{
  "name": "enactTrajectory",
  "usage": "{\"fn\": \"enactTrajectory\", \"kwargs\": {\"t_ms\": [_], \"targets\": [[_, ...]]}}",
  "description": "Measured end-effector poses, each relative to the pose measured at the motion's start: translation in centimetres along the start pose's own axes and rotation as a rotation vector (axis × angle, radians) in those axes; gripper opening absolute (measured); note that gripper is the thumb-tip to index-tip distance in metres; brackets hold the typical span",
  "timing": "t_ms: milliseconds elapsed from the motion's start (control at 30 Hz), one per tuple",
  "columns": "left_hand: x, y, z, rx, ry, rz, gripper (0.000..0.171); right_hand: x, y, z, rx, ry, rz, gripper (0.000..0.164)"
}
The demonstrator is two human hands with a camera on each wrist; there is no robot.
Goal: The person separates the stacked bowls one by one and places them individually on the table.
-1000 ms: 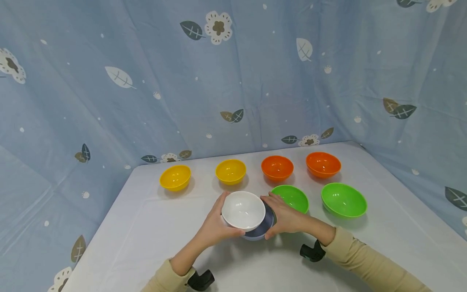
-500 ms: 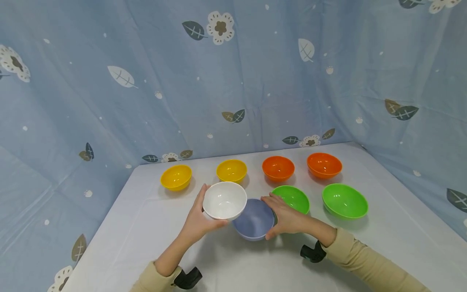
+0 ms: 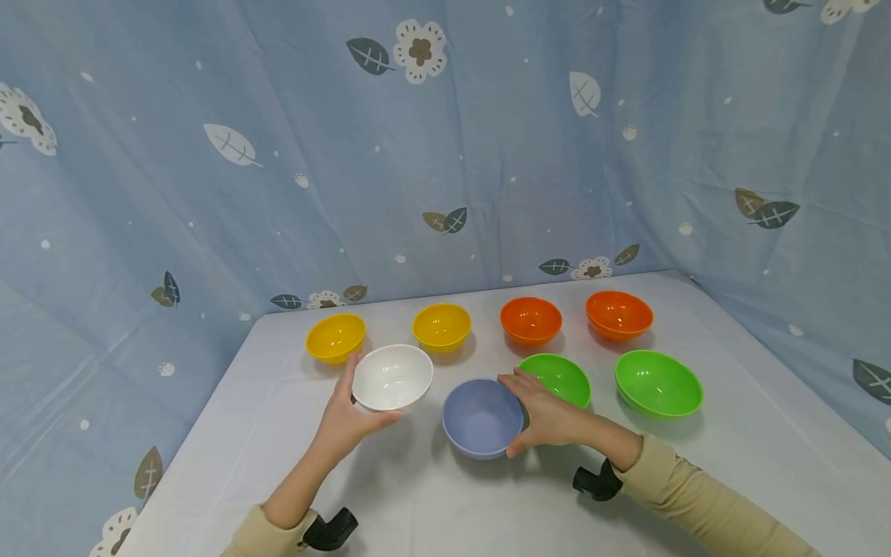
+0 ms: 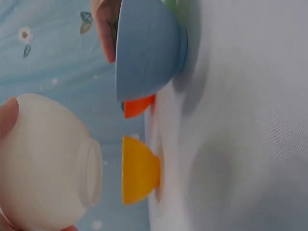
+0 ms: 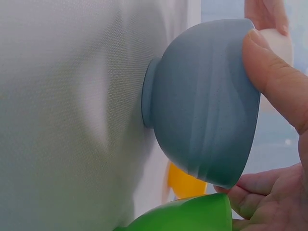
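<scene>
My left hand (image 3: 348, 422) grips a white bowl (image 3: 392, 379) by its rim and side, thumb at the near edge. In the left wrist view, the white bowl (image 4: 45, 163) is held off the table, its foot ring showing. A periwinkle-blue bowl (image 3: 482, 418) stands upright on the table to its right. My right hand (image 3: 550, 414) holds that bowl's right side, the thumb pressed near the rim as the right wrist view shows. Just behind the right hand sits a green bowl (image 3: 560, 377), partly hidden by the fingers.
Another green bowl (image 3: 657, 383) stands at the right. Along the back are two yellow bowls (image 3: 442, 327) and two orange bowls (image 3: 530, 321). All stand on a white-covered table (image 3: 230, 480), and a blue patterned curtain (image 3: 313, 155) hangs behind it.
The left hand has lifted the white bowl away from over the blue bowl and carried it left, then slightly lower. The right hand has stayed in place on the blue bowl, now uncovered.
</scene>
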State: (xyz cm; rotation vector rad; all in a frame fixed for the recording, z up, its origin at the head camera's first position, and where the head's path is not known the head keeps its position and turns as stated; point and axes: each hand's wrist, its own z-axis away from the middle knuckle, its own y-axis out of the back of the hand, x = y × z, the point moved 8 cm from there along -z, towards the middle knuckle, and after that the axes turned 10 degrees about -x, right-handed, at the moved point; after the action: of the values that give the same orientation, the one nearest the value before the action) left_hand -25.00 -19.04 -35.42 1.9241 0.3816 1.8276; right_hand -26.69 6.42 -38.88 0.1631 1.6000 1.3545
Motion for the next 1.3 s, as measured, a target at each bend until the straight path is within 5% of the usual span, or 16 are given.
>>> {"fn": "enactTrajectory", "kwargs": {"t_ms": [267,633,1300], "targets": [[-1.6,1.5,0.4,0.018,0.062,-0.013,0.11,0.0,0.0,0.0,0.01,0.013,0.009,0.106],[-3.5,3.7,0.8,0.099,0.043,-0.003,0.107,0.0,0.0,-0.1,0.007,0.009,0.01,0.106],[-7.6,5.2,0.9,0.104,0.221,-0.067,0.115,-0.1,0.1,-0.1,-0.007,-0.014,0.008,0.106]]}}
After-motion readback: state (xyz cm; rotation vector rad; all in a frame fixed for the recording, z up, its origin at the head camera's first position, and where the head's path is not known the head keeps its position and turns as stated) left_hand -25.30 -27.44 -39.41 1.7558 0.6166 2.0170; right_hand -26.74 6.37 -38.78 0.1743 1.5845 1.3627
